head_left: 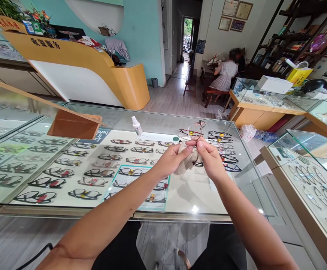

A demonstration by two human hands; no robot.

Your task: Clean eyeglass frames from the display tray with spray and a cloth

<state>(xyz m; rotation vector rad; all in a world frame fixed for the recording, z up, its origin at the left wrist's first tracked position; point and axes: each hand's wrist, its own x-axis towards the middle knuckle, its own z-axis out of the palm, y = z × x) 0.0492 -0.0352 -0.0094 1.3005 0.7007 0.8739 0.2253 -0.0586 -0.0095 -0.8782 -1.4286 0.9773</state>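
Both my hands meet above a glass display counter (244,176). My left hand (171,160) pinches a beige cleaning cloth (183,167) wrapped around the lower part of a pair of glasses. My right hand (210,159) grips the same glasses (195,131), whose thin round frame sticks up above my fingers. One lens shows clearly; the rest of the frame is hidden by the cloth and my fingers.
A small white spray bottle (136,126) stands on the counter glass behind my hands. Several rows of glasses lie inside the case (76,165). More glass cases (306,176) stand to the right. A seated person (225,75) is at a far table; an orange reception desk (96,60) is back left.
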